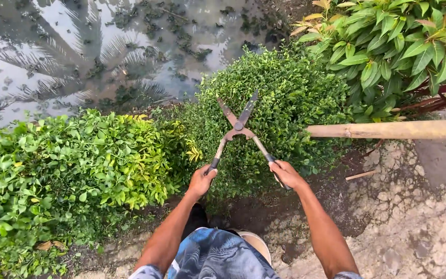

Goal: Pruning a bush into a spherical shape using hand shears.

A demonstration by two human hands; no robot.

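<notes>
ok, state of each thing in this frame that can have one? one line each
Rusty metal hedge shears with wooden handles: blades open, crossed over the bush, held by both handles.
Left hand: grip shut on the left handle.
Right hand: grip shut on the right handle.
Rounded dark green bush: upright, under the blades.
Bamboo pole: lying level, end beside the bush.
Grey pond water: still, reflecting palm fronds.

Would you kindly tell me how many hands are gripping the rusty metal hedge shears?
2. The left hand grips the left handle and the right hand the right handle of the rusty metal hedge shears, blades open over the dark green shrub.
</notes>
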